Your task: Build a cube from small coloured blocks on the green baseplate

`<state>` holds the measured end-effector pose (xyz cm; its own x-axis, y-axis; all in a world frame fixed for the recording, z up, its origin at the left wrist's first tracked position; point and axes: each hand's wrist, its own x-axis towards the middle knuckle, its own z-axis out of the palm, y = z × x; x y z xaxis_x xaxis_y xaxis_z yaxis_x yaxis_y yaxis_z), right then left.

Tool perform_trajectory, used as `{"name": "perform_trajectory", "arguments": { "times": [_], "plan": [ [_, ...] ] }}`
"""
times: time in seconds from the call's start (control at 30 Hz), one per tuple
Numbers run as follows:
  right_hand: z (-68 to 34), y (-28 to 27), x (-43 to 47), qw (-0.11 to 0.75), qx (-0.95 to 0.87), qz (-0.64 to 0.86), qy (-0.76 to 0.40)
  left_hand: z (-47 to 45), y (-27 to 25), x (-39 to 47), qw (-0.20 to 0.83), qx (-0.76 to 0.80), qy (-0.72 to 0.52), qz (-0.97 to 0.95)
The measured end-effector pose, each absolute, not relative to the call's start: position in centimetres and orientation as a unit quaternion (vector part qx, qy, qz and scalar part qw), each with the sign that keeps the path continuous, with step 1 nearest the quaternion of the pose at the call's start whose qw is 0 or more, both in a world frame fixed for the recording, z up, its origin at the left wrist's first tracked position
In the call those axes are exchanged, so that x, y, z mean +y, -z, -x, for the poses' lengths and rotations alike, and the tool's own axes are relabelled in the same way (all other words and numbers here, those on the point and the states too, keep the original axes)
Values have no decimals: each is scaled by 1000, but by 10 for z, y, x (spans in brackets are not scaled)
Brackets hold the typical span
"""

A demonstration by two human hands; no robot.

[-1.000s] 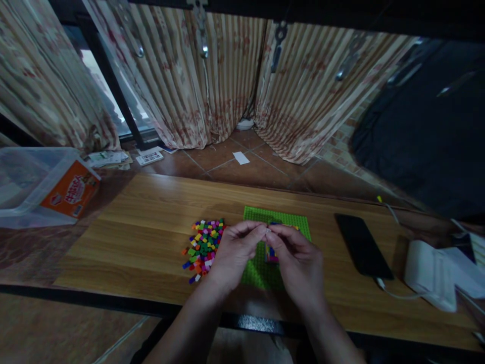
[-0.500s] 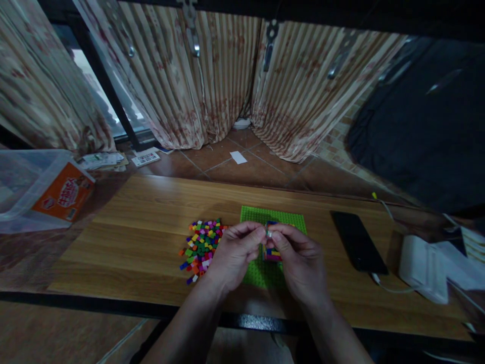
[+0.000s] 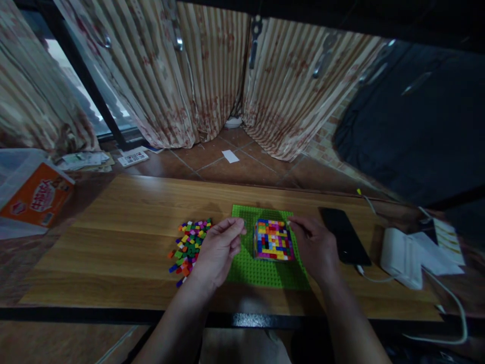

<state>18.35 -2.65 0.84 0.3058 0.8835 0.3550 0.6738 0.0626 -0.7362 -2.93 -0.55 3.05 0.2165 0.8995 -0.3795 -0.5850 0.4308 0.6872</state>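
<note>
A block of many-coloured toy bricks [image 3: 273, 241] stands on a green studded baseplate [image 3: 250, 275]. My left hand [image 3: 217, 250] hovers over the baseplate's left side, thumb and forefinger pinched; whatever lies between their tips is too small to name. To the right of the block, my right hand [image 3: 316, 245] is closed in a pinch, with a small white brick [image 3: 288, 221] at its fingertips, close to the block's far right corner. A heap of loose coloured bricks [image 3: 189, 242] lies on the table left of the baseplate, partly hidden behind my left hand.
The wooden table [image 3: 113, 242] carries a black phone [image 3: 344, 235] with a cable on the right, beside a white power strip [image 3: 400, 258] and papers. At the far left stands a clear plastic box [image 3: 18, 167] with an orange label. Curtains [image 3: 212, 76] hang behind.
My hands have moved apart from where they met above the block, the left going left and the right going right. The block's top is now uncovered. The camera view has shifted slightly right.
</note>
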Motion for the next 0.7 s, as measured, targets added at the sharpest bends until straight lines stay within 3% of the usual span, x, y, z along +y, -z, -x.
{"name": "perform_trajectory", "arguments": {
  "times": [0.27,0.7],
  "plan": [
    [-181,-6,-23,425,-598,666,-133,30,-29,-4,744,402,-491,-207],
    [-184,-3,-20,515,-464,657,-297,30,-29,-5,740,411,-487,-215]
  ]
}}
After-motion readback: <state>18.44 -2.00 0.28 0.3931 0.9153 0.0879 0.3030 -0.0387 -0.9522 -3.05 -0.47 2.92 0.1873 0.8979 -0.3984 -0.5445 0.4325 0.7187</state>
